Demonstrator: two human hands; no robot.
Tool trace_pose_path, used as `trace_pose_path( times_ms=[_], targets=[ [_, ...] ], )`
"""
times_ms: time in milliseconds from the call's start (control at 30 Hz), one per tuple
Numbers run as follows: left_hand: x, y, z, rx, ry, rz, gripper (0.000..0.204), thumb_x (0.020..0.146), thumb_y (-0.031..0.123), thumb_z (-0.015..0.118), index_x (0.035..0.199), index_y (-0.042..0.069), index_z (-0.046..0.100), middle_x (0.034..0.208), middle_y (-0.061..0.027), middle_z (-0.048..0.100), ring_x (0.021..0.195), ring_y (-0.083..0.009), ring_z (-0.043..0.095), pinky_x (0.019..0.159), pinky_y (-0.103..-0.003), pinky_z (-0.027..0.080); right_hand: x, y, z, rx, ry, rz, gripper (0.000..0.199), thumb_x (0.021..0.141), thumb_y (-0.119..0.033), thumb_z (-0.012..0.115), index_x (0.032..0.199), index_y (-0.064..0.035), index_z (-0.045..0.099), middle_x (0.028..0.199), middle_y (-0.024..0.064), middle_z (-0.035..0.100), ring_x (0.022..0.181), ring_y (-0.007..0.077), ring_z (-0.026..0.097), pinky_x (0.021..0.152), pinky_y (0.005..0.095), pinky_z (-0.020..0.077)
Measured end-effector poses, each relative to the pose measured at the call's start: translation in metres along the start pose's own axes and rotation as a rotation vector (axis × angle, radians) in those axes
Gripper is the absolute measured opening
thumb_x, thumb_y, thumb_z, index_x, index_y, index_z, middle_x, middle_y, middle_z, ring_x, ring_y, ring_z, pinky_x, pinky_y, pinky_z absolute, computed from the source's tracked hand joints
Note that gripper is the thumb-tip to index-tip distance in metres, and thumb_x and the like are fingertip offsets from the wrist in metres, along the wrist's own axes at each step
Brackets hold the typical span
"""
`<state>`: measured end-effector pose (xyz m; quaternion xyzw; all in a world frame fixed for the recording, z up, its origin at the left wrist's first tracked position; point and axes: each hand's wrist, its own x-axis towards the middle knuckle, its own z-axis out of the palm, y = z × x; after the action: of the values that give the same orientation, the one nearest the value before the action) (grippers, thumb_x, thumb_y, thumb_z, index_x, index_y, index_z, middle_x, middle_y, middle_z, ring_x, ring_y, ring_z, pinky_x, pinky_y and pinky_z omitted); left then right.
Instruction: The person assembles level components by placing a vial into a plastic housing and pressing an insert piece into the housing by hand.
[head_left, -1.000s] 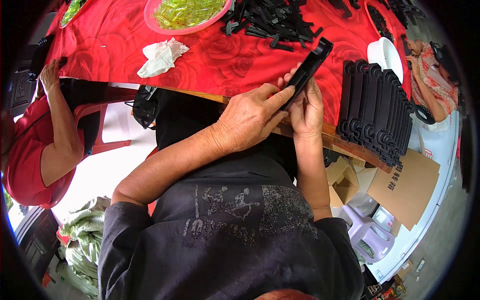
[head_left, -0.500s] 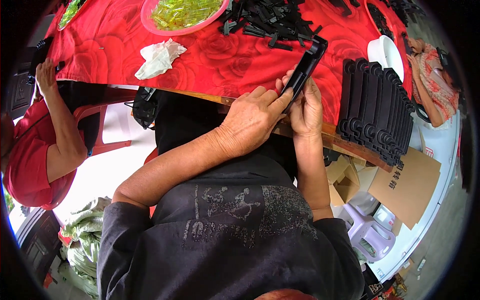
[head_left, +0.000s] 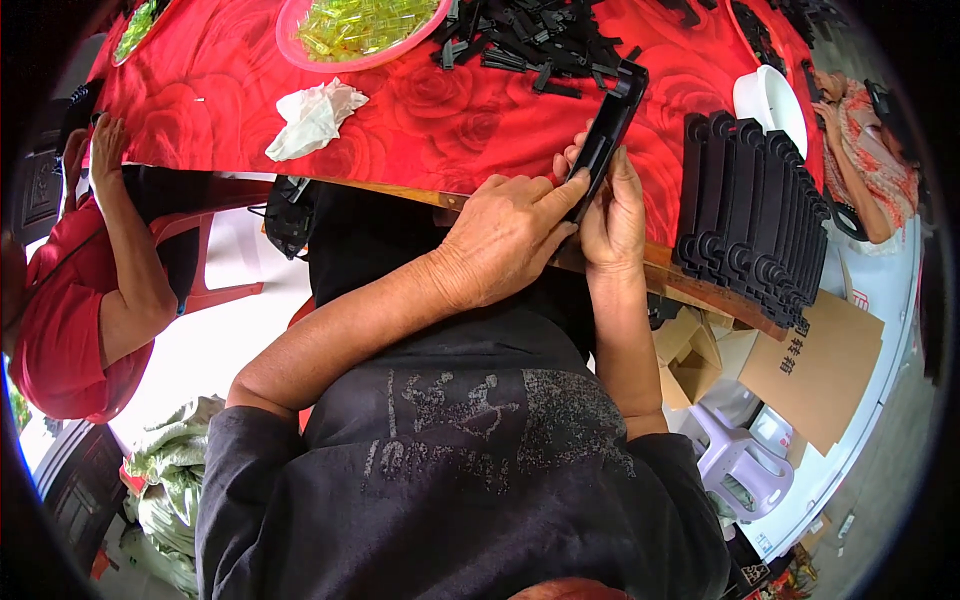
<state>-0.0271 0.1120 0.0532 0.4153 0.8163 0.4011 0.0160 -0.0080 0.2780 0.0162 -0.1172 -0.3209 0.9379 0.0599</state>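
Red rose-print cloth (head_left: pixel 430 140) covers the wood-edged tabletop (head_left: pixel 410 195). Long black plastic-looking trough (head_left: pixel 607 128)'s at 1 o'clock, its 7 o'clock end gripped by the right hand (head_left: pixel 617 220); left hand (head_left: pixel 505 238) touches it, can't tell if gripping. Probably light, stiff, slickish, so pinch the sidewalls.

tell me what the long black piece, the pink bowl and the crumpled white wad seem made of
Long black piece: probably moulded plastic, satin, with highlights along its edges. Pink bowl: likely plastic, by its smooth, evenly coloured rim. White wad: matte, thin and creased, perhaps tissue, possibly cloth.
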Motion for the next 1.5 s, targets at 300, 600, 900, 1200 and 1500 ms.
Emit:
trace_pose_path(
  times_ms=[300, 600, 900, 1200, 1500],
  targets=[
    [0.026, 0.001, -0.053, 0.056, 0.189, 0.114, 0.045, 0.074, 0.005, 0.071, 0.117, 0.004, 0.061, 0.104, -0.0121, 0.059, 0.097, -0.0304, 0.059, 0.085, -0.042, 0.047, -0.004, -0.011, 0.016, -0.064, -0.029, 0.101, 0.034, 0.096, -0.022, 0.06, 0.122, -0.0014, 0.052, 0.099, 0.0113, 0.068, 0.079, 0.0167, 0.069, 0.07, 0.0266, 0.0592],
    [0.053, -0.017, -0.055, 0.236, -0.244, 0.311, 0.049, 0.07, 0.02, 0.074, 0.116, 0.01, 0.061, 0.096, -0.008, 0.064, 0.098, -0.0276, 0.062, 0.106, -0.05, 0.033, -0.008, -0.015, 0.013, -0.25, -0.213, 0.317, 0.048, 0.086, -0.029, 0.073, 0.12, -0.0022, 0.052, 0.098, 0.0053, 0.065, 0.085, 0.0122, 0.066, 0.073, 0.0244, 0.0559],
    [0.044, -0.026, -0.059, 0.062, -0.234, 0.077, 0.028, 0.08, 0.017, 0.066, 0.103, 0.002, 0.063, 0.089, -0.0167, 0.06, 0.086, -0.0364, 0.061, 0.072, -0.045, 0.049, 0.0, -0.015, -0.003, 0.062, -0.278, 0.334, 0.049, 0.097, -0.033, 0.046, 0.127, 0.0049, 0.05, 0.115, 0.0267, 0.063, 0.081, 0.0316, 0.07, 0.065, 0.0282, 0.058],
    [0.02, -0.022, -0.036, -0.283, -0.116, -0.258, 0.022, 0.089, 0.018, 0.062, 0.093, -0.004, 0.06, 0.071, -0.0211, 0.061, 0.066, -0.0353, 0.063, 0.059, -0.041, 0.047, -0.011, -0.012, 0.022, 0.159, -0.03, 0.135, 0.076, 0.095, -0.064, 0.037, 0.127, 0.0029, 0.051, 0.128, 0.0243, 0.056, 0.107, 0.0274, 0.059, 0.089, 0.037, 0.0508],
    [0.012, -0.01, -0.008, -0.422, -0.095, -0.39, 0.023, 0.093, 0.017, 0.058, 0.089, -0.005, 0.058, 0.067, -0.0158, 0.063, 0.061, -0.024, 0.066, 0.056, -0.037, 0.05, -0.002, -0.001, 0.006, 0.325, -0.188, -0.07, 0.06, 0.098, -0.051, 0.045, 0.13, -0.0005, 0.047, 0.119, 0.0136, 0.058, 0.11, 0.0274, 0.056, 0.097, 0.0422, 0.0466]
  ],
)
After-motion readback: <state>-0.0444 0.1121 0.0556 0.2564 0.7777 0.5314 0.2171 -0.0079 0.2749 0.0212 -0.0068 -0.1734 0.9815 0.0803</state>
